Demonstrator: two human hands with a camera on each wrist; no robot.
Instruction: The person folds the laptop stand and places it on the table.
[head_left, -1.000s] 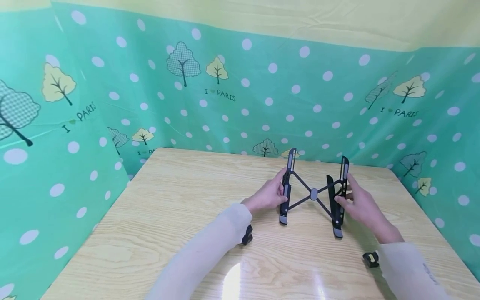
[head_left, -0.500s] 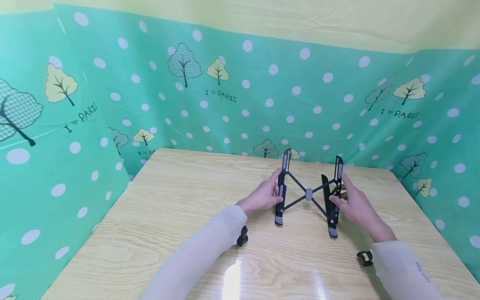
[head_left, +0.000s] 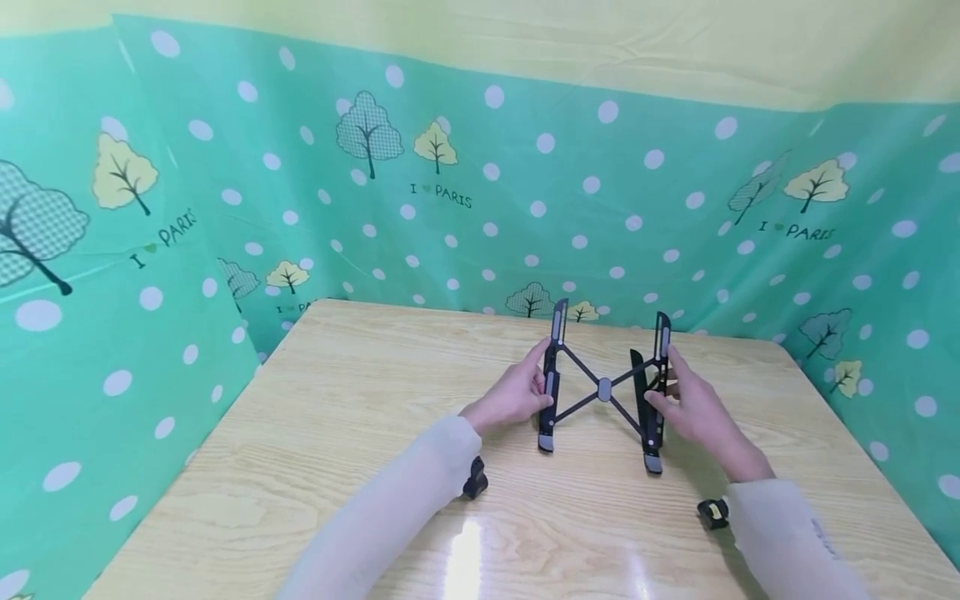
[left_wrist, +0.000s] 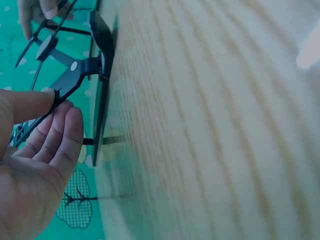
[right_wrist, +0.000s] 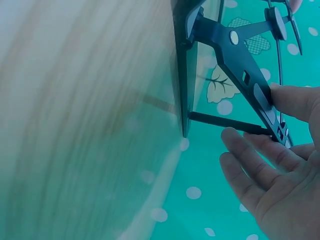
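A black folding laptop stand (head_left: 604, 389) stands unfolded on the table, its crossed bars meeting at a grey oval hub. My left hand (head_left: 512, 393) pinches the left side rail between thumb and fingers. On the other side, my right hand (head_left: 699, 408) grips the right rail the same way. The left wrist view shows the thumb on top of the sloped rail (left_wrist: 75, 75) and the fingers below it. In the right wrist view a strut (right_wrist: 230, 123) props the raised rail (right_wrist: 245, 75) above its base bar; the thumb presses the rail's upper face.
The wood-grain table (head_left: 360, 375) extends to the left and in front of the stand. A green dotted curtain (head_left: 450, 225) hangs close behind the table's back edge and along both sides. Small black devices (head_left: 712, 514) sit at both wrists.
The laptop stand has slid left across the table, with both hands holding its rails and moving along. Its unfolded shape looks the same.
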